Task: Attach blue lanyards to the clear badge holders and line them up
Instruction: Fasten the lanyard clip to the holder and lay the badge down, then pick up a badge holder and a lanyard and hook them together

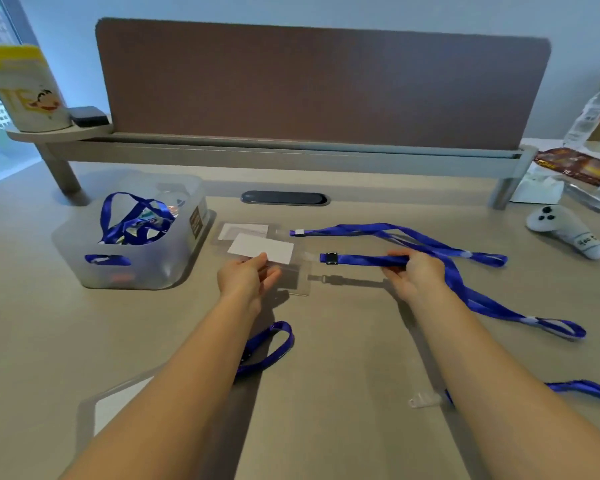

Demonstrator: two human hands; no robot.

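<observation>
My left hand (248, 277) holds a clear badge holder (262, 252) with a white card, lifted above the desk. My right hand (414, 271) pinches a blue lanyard (368, 259) whose black clip end points at the holder's tab. That lanyard trails right and down to a loop (565, 329). A second clear holder (245, 231) lies behind, with another blue lanyard (378, 230) beside it. One more blue strap loop (274, 348) lies under my left forearm, and a further strap (586, 389) with a clear clip (425, 400) lies beside my right forearm.
A translucent bin (174, 258) with several blue lanyards stands at the left. A white controller (565, 233) lies at the right. A brown divider panel (319, 84) on a shelf rail closes the back. A holder with a white card (118, 407) lies near the front left.
</observation>
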